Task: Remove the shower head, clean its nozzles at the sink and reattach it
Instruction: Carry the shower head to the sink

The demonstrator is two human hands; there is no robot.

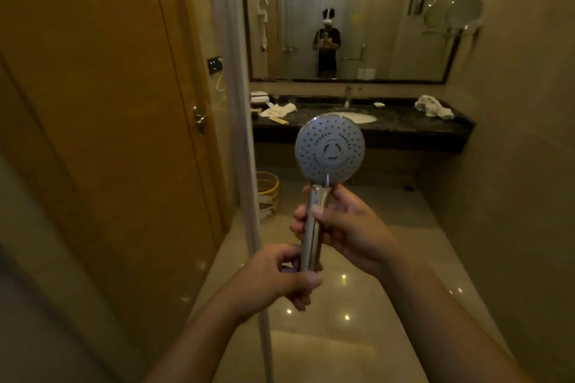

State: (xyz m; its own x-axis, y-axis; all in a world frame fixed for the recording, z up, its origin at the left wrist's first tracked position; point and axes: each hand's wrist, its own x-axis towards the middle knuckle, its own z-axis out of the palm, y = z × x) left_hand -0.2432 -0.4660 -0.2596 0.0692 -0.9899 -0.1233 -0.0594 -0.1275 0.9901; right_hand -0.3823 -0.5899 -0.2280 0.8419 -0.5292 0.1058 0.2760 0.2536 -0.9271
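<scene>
Two bare hands hold a round hand shower head (330,149) with a pale grey nozzle face and a chrome handle. It stands upright in the near middle of the scene, with its nozzles turned towards the camera. The right hand (351,227) grips the upper part of the handle just below the round face, fingers curled behind it and thumb laid on the front. The left hand (280,277) pinches the bottom end of the handle, fingers wrapped round it and the thumb crossing below.

Far behind the head lies a white oval sink (361,117), set in a black stone counter (404,126) with a chrome tap (348,96) at its far edge. The shower head is well apart from it. Crumpled white towels sit on the counter — one at the left (280,109), one at the right (434,106). A large dark-framed mirror (373,25) hangs above. A brown wooden door (109,134) fills the left side, and a yellow wire basket (267,186) stands on the glossy beige floor (357,336) below the counter's left end.
</scene>
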